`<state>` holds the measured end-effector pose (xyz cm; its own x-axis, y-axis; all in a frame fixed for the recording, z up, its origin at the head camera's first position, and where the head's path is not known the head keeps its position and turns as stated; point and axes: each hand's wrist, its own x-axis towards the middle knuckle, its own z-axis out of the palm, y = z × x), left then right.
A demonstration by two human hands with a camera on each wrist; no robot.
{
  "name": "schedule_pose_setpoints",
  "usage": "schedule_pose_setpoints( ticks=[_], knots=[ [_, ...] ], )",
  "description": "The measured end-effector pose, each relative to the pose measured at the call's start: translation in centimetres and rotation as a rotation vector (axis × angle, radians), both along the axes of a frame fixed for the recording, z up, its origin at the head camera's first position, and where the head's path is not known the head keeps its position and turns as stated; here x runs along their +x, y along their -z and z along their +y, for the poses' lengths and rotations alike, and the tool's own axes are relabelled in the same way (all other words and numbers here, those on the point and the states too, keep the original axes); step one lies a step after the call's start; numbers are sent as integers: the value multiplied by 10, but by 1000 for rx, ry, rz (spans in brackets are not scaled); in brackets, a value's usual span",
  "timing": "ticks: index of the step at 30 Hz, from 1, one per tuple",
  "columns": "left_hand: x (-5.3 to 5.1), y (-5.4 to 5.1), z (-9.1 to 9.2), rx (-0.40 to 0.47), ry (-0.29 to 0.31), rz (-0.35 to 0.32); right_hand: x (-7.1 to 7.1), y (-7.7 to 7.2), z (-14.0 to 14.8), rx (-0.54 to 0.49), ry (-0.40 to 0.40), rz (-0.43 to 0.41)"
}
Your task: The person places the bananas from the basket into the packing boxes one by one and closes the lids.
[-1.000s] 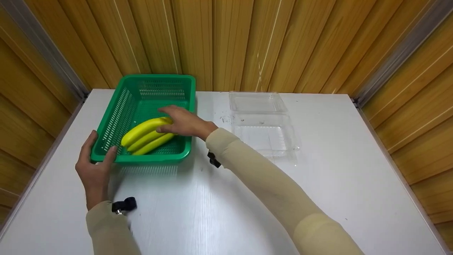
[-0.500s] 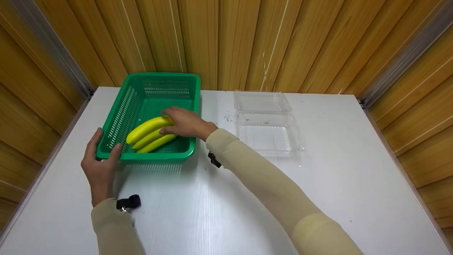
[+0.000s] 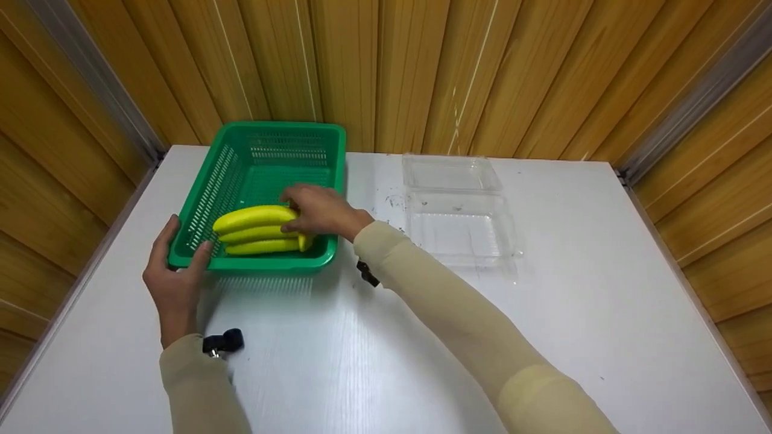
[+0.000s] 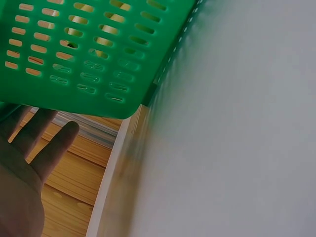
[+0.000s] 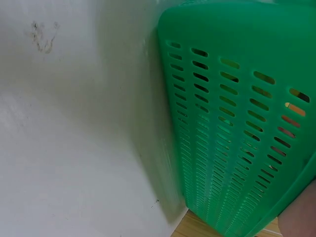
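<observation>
A bunch of yellow bananas (image 3: 259, 232) lies crosswise in the near half of the green plastic basket (image 3: 256, 264). My right hand (image 3: 319, 210) reaches over the basket's right rim and grips the bunch at its stem end, thumb in front. At the near left corner my left hand (image 3: 175, 280) holds the basket, thumb over the rim and fingers outside. The left wrist view shows the fingers of that hand (image 4: 27, 163) below the perforated wall (image 4: 84, 59). In the right wrist view the basket's side (image 5: 227, 108) hides most of the right hand (image 5: 298, 212).
A clear plastic clamshell box (image 3: 461, 232) lies open to the right of the basket on the white table (image 3: 579, 289). Wood-patterned panels (image 3: 416, 72) close off the back and sides. Dark smudges (image 3: 395, 201) mark the table beside the box.
The bananas have turned from a slant to nearly level under my right hand, and their stem now shows. My left hand stays at the basket corner. The head view has shifted slightly.
</observation>
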<state>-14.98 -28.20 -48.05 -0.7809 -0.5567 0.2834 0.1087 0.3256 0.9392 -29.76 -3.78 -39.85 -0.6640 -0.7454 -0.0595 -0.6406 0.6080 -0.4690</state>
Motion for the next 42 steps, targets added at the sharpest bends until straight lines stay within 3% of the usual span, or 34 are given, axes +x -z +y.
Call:
schedule_pose_setpoints(
  ticks=[8, 16, 24, 36, 42],
  knots=[
    [-1, 0, 0, -2, -2, 1, 0, 1, -2, 102, -9, 23],
    [-1, 1, 1, 14, -15, 10, 1, 3, -3, 80, -12, 80],
    [0, 0, 2, 27, -11, 18, 1, 4, -1, 14, -21, 95],
    [-1, -2, 2, 36, -12, 5, -1, 4, 5, -145, -10, 16],
    [-1, 0, 1, 10, -14, 34, -2, 4, 9, -241, -38, -2]
  ],
)
